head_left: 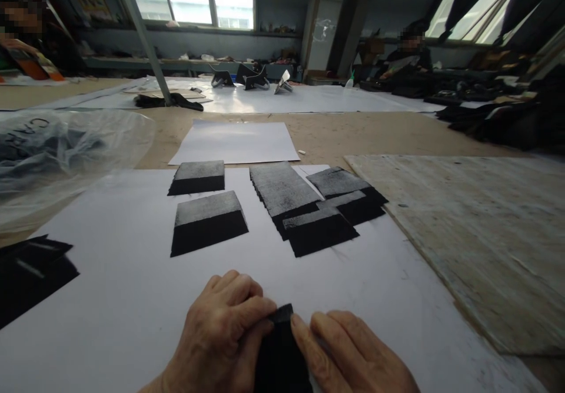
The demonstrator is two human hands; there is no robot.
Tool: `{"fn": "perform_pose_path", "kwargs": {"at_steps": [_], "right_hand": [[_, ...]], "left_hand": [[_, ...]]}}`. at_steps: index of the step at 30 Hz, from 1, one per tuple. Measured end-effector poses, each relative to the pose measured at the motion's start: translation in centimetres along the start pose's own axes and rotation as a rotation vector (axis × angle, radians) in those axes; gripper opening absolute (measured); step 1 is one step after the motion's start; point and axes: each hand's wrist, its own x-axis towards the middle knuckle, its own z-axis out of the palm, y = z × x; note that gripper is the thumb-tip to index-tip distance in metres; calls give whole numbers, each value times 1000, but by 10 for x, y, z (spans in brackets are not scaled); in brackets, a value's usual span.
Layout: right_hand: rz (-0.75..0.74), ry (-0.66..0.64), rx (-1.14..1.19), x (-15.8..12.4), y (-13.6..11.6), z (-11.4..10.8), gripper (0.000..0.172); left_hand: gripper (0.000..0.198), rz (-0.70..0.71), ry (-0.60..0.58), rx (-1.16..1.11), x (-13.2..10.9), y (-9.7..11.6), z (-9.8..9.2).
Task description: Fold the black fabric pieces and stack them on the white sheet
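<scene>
A small piece of black fabric point(282, 357) lies on the white sheet at the bottom centre, its top edge slightly lifted. My left hand point(225, 328) pinches the piece's upper left corner between thumb and bent fingers. On the other side, my right hand point(353, 352) has its index fingertip pressed at the upper right edge, the other fingers curled; what is under them is hidden. Farther up lie black pieces with a greyish coated band: two at the left, one such piece point(209, 222) nearest, and several overlapping at the right, with another piece point(322, 231) in front.
White paper point(132, 299) covers the work surface. A worn board point(477, 222) lies at right, a clear plastic bag point(66, 157) at left, above a dark fabric stack point(35, 275). Beyond are a blank sheet point(238, 142) and a metal pole point(143, 40). Two people sit at the far tables.
</scene>
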Motion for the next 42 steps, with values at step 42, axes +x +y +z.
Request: {"fn": "perform_pose_path", "kwargs": {"at_steps": [42], "right_hand": [[-52,24,162,12,1,8,27]], "left_hand": [[28,391,-274,133,-1,-11,-34]]}}
